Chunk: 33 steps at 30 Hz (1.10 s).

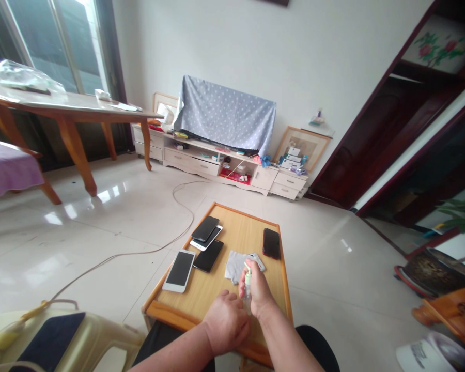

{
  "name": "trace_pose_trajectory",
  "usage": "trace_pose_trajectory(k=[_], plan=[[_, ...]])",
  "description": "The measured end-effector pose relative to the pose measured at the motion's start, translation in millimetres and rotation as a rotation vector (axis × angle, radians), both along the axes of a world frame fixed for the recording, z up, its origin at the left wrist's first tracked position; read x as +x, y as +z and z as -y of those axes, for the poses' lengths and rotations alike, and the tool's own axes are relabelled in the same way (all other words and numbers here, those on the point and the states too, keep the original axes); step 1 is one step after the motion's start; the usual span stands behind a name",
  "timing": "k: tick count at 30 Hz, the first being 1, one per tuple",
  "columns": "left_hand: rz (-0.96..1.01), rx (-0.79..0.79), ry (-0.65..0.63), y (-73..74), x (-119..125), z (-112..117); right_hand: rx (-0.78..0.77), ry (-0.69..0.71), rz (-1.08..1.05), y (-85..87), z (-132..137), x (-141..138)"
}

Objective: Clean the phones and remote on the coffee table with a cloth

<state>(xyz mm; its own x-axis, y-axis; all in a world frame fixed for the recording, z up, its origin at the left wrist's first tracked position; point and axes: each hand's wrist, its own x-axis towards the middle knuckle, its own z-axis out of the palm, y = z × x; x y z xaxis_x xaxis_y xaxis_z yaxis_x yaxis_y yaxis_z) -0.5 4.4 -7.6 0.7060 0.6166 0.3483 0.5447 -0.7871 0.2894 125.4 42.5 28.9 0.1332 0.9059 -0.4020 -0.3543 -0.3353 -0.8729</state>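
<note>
My right hand (259, 292) is closed around a small clear spray bottle (248, 276) with a pale green pump top. Beside it, my left hand (227, 320) is curled with the fingers bent inward; whatever it may hold is hidden. Just beyond the bottle lies a grey cloth (234, 264), with a light grey edge of a phone-like object by it. A large white phone (179, 271) rests at the table's left edge. Behind it are a black phone (209, 257), a white phone (201, 245) and another dark phone (205, 228), overlapping. A black phone with a reddish edge (271, 243) lies at right.
The small wooden table (244, 222) has a raised rim. A cable (139, 252) crosses the tiled floor to a cream plastic stool (101, 330) at lower left. Farther off stand a dining table (85, 106) and a low white cabinet (194, 163). A white bucket (418, 356) is at lower right.
</note>
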Motion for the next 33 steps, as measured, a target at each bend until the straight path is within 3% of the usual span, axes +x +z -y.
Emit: trace_pose_trajectory(k=[9,33], plan=[[0.023,0.017,-0.008,-1.2,-1.7,-0.6,0.005,-0.051,-0.011,3.7,1.3,10.1],[0.029,0.062,-0.008,-2.9,-1.3,-0.2,0.07,-0.148,0.011,-10.2,2.8,35.4]])
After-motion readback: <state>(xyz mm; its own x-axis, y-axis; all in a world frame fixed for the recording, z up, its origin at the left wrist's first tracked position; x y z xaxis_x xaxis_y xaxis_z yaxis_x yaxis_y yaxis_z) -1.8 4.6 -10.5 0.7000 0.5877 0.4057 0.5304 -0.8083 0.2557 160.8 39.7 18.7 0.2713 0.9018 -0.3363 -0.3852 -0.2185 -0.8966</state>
